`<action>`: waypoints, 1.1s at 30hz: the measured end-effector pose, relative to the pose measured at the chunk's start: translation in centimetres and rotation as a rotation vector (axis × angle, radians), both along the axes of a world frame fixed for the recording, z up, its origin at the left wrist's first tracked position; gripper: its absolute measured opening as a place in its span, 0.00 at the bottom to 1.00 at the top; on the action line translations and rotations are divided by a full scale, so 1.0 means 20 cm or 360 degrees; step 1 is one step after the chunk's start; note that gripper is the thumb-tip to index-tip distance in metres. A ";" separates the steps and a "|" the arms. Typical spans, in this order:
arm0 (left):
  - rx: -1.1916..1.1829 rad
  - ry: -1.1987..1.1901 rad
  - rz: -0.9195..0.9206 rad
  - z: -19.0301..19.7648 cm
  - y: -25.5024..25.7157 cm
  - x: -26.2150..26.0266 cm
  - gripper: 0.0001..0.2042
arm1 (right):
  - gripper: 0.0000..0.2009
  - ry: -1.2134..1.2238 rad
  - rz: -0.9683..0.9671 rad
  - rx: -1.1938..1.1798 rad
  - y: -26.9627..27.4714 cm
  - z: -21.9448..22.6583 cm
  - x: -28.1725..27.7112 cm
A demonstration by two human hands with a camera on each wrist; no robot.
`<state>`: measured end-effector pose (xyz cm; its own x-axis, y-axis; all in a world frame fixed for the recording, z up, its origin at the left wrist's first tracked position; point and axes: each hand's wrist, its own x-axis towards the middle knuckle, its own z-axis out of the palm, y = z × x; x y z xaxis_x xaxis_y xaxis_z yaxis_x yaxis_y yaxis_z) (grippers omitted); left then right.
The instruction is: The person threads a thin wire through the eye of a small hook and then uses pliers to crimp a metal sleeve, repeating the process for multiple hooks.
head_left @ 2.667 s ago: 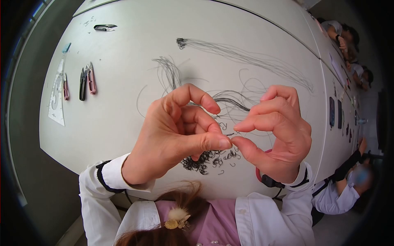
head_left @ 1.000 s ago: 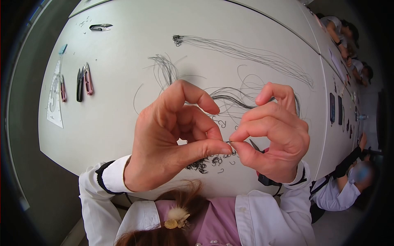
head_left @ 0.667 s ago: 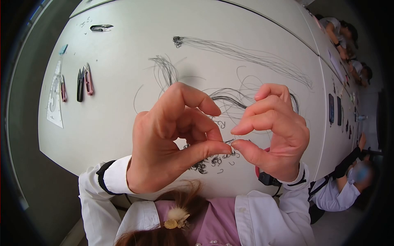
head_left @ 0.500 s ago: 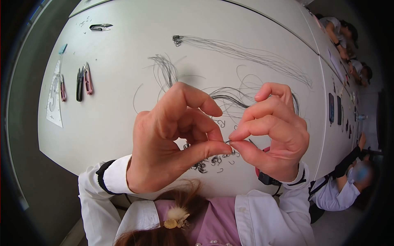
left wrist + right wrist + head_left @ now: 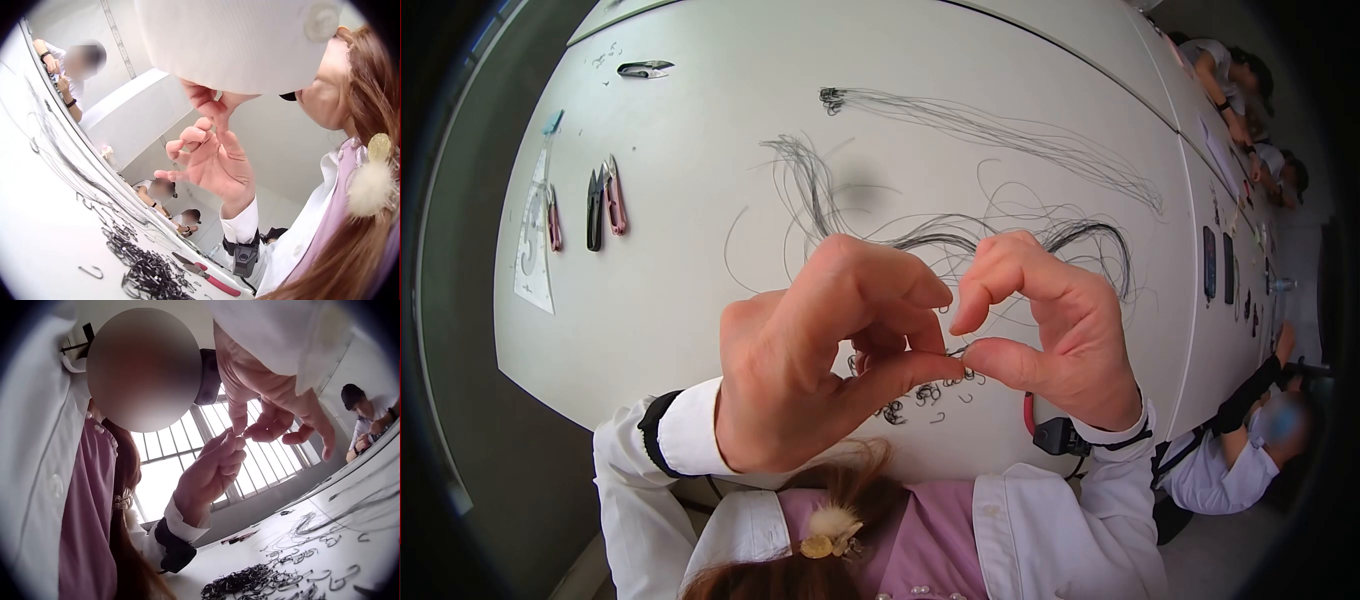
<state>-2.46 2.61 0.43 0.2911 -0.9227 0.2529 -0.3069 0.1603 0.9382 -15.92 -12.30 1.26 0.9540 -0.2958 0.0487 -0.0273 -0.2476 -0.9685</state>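
Note:
Thumb and fingertips of the left hand (image 5: 800,350) pinch a small dark piece (image 5: 956,351), too small to identify surely. The right hand (image 5: 1055,340) has its thumb tip against or close beside that piece, with the index finger raised apart from the thumb. In the left wrist view the right hand (image 5: 215,165) shows its palm, fingers loosely bent and spread. Below the hands lies a heap of black hooks (image 5: 153,272), partly hidden in the head view. A bundle of thin dark lines (image 5: 940,237) curves across the table behind the hands.
Another bundle of lines (image 5: 1000,135) with clustered hooks (image 5: 832,99) lies farther back. At the left are snips (image 5: 595,210), more snips (image 5: 646,69) and a clear triangular ruler (image 5: 533,250). A red-handled tool (image 5: 219,285) lies by the heap. Other people sit at the right.
The right index finger has parted from the thumb, after closing on the piece earlier. Both hands' upper fingers have dipped, showing more of the line bundle. The left hand keeps its pinch.

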 end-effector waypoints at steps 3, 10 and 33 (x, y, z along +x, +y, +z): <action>-0.0038 0.0059 -0.0004 -0.01 0.00 0.00 0.22 | 0.06 -0.0059 0.0087 -0.0336 -0.02 0.02 -0.01; -0.0016 0.0020 -0.0025 -0.01 0.00 0.00 0.23 | 0.05 -0.0088 0.0137 -0.0391 -0.03 0.01 0.00; -0.0043 -0.0170 0.0052 -0.03 -0.03 0.02 0.15 | 0.04 -0.0022 0.0023 -0.0004 -0.04 -0.03 -0.03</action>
<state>-2.07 1.98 -0.10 0.2909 -0.9055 0.3088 -0.4106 0.1734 0.8952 -16.46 -13.16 0.64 0.9574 -0.2818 0.0624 -0.0106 -0.2504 -0.9681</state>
